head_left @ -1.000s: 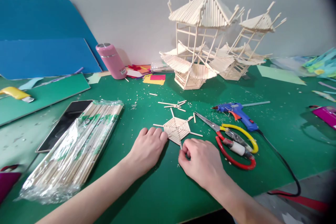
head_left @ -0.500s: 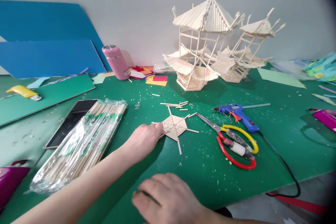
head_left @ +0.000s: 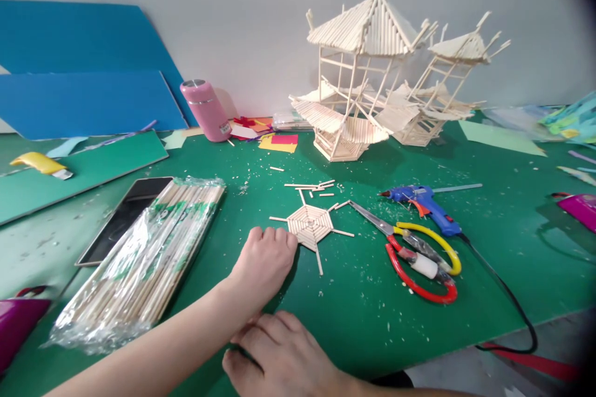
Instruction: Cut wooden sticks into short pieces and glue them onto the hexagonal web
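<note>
Our left hand (head_left: 269,263) curls at the eight-o'clock edge of the hexagonal stick web (head_left: 307,228), mid-view; our right hand (head_left: 286,353) bends loosely at six o'clock. We cannot tell whether either grasps anything.

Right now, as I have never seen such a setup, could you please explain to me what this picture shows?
There is no machine: these are a person's two bare hands, seen from a camera worn on the head, looking forward and down. The left hand touches the near-left edge of a flat web of sticks; whether it grips is hidden. The right hand is beside the left forearm, with nothing visible in it. On the green table, scissors and a blue glue gun lie to the right, a packet of sticks to the left. Stick-built pavilions stand behind.
</note>
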Tool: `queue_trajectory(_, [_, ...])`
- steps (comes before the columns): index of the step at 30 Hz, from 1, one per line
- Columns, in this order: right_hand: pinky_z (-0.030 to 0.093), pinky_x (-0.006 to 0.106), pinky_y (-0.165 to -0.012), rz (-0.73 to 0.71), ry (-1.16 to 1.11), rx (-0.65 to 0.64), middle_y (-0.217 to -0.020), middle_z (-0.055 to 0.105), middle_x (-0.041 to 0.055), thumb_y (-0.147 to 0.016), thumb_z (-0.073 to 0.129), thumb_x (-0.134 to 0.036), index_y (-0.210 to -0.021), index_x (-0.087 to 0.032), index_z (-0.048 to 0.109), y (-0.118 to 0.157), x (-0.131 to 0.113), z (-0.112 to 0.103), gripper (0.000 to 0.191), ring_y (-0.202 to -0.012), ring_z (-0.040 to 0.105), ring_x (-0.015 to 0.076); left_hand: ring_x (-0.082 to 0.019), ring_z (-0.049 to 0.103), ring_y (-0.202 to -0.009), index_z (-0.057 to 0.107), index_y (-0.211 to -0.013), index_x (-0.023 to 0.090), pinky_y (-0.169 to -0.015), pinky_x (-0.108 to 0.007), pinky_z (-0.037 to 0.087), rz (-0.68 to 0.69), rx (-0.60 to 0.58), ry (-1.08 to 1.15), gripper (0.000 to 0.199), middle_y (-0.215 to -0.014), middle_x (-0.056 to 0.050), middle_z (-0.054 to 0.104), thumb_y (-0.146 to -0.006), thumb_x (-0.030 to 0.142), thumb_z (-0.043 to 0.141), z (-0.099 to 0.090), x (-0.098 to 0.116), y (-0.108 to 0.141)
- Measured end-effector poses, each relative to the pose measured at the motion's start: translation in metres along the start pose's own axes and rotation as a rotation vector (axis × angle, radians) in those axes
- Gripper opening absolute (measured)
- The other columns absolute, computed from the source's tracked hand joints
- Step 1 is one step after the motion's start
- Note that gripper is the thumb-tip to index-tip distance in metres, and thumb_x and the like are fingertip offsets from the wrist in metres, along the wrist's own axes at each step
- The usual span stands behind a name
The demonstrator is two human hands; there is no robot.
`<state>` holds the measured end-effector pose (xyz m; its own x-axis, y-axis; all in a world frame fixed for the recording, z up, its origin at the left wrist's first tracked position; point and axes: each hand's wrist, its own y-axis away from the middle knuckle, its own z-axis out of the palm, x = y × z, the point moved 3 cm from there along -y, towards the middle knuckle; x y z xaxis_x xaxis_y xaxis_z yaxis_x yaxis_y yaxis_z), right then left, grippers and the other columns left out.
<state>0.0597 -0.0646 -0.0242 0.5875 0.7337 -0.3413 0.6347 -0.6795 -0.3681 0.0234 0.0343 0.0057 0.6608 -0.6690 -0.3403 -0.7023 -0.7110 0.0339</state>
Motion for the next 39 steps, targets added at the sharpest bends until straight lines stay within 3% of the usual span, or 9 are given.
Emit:
queue_trajectory(9, [0.043,0.038,-0.088,-0.062,0.124,0.007,-0.132,0.043,0.0026,-0.089,0.028,-0.038,-0.122,-0.022,0.039,-0.005,-0.013,0.014,0.039,-0.121,0.036,0.0232,-0.023,0.059,-0.064,0.048,-0.078,0.014,-0.058,-0.033,0.038,0.056,-0.03,0.047,0.016,-0.07,-0.007,0.059,-0.072,0.0,0.04,-0.016,-0.027,-0.009])
queue_trajectory(14, [0.024,0.043,-0.104,-0.077,0.039,-0.188,-0.141,0.031,0.0074,-0.089,0.016,-0.052,-0.131,-0.014,0.032,-0.041,-0.015,0.001,0.059,-0.129,0.024,0.0223,-0.021,0.057,-0.057,0.046,-0.073,0.015,-0.054,-0.031,0.036,0.061,0.025,0.0,0.017,-0.062,-0.004,0.056,-0.071,0.0,0.039,-0.044,-0.05,-0.015])
queue_trajectory(18, [0.015,0.047,-0.106,0.139,0.032,-0.247,-0.142,0.027,0.014,-0.083,0.013,-0.063,-0.135,-0.007,0.029,-0.048,0.036,-0.015,0.078,-0.132,0.018,0.0257,-0.021,0.054,-0.052,0.045,-0.071,0.016,-0.052,-0.031,0.035,0.048,0.117,-0.042,0.014,-0.057,-0.002,0.052,-0.073,0.004,0.039,-0.056,-0.061,-0.011])
queue_trajectory(22, [0.014,0.047,-0.106,0.505,0.221,-0.144,-0.143,0.022,0.0172,-0.082,0.021,-0.064,-0.136,-0.004,0.027,-0.024,0.103,-0.046,0.08,-0.132,0.015,0.0279,-0.019,0.05,-0.048,0.042,-0.069,0.018,-0.051,-0.03,0.033,0.046,0.192,-0.072,0.016,-0.053,0.0,0.047,-0.075,0.005,0.036,-0.059,-0.069,0.002])
queue_trajectory(25, [0.005,0.057,-0.103,0.612,0.278,-0.084,-0.142,0.018,0.0245,-0.085,0.02,-0.057,-0.134,0.005,0.024,-0.019,0.113,-0.061,0.08,-0.132,0.009,0.0353,-0.019,0.049,-0.047,0.039,-0.069,0.02,-0.052,-0.03,0.032,0.014,0.197,-0.058,0.016,-0.052,0.001,0.046,-0.079,0.008,0.035,-0.06,-0.077,0.01])
queue_trajectory(27, [0.005,0.055,-0.104,0.521,0.255,-0.065,-0.144,0.018,0.0174,-0.087,0.02,-0.054,-0.136,-0.002,0.024,-0.032,0.092,-0.056,0.072,-0.133,0.007,0.0327,-0.019,0.05,-0.049,0.038,-0.07,0.02,-0.053,-0.031,0.032,-0.007,0.197,-0.022,0.014,-0.054,0.0,0.047,-0.081,0.012,0.035,-0.061,-0.081,0.013])
queue_trajectory(30, [0.013,0.05,-0.106,0.153,0.079,-0.171,-0.145,0.022,0.011,-0.087,0.018,-0.055,-0.137,-0.007,0.025,-0.064,0.044,-0.027,0.069,-0.133,0.009,0.0277,-0.019,0.049,-0.049,0.035,-0.069,0.021,-0.054,-0.031,0.033,-0.033,0.208,0.035,0.016,-0.055,0.0,0.047,-0.084,0.017,0.032,-0.062,-0.084,0.014])
queue_trajectory(33, [0.015,0.048,-0.107,0.056,-0.014,-0.28,-0.144,0.027,0.0082,-0.083,0.018,-0.062,-0.136,-0.01,0.027,-0.082,0.029,-0.004,0.074,-0.132,0.017,0.0258,-0.018,0.048,-0.047,0.034,-0.067,0.021,-0.054,-0.031,0.033,-0.041,0.229,0.065,0.02,-0.053,0.0,0.046,-0.086,0.02,0.028,-0.063,-0.082,0.015])
queue_trajectory(39, [0.012,0.056,-0.104,0.505,0.199,-0.177,-0.141,0.026,0.0202,-0.081,0.018,-0.065,-0.133,0.0,0.031,-0.046,0.107,-0.043,0.084,-0.131,0.014,0.0337,-0.018,0.048,-0.048,0.039,-0.068,0.02,-0.051,-0.03,0.032,-0.009,0.197,0.046,0.02,-0.055,-0.001,0.048,-0.084,0.014,0.028,-0.051,-0.073,0.021])
